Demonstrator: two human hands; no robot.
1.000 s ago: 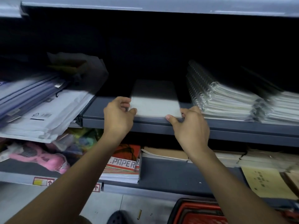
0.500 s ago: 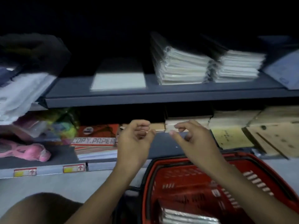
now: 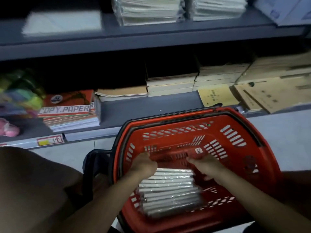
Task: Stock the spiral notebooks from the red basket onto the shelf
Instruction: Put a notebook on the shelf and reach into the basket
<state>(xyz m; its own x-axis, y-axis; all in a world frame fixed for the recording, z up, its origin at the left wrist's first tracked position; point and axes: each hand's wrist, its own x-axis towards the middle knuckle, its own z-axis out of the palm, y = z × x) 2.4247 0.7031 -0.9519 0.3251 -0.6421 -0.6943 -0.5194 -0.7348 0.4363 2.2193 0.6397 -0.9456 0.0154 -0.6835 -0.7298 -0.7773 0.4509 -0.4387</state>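
Note:
A red basket stands on the floor in front of the shelving. Inside it lies a stack of plastic-wrapped spiral notebooks. My left hand is at the stack's far left corner, its fingers pointing down and out of sight. At the far right corner my right hand lies with its fingers spread and blurred. On the upper grey shelf a single pale notebook lies flat, left of two tall stacks of wrapped notebooks.
The lower shelf carries copy paper reams, brown exercise books and kraft folders. Coloured packets sit at its left end. My knee fills the lower left. A dark handle sticks out left of the basket.
Both hands left the pale notebook on the upper shelf, came down past the lower shelf and now sit inside the basket at the wrapped stack. The view tilted down.

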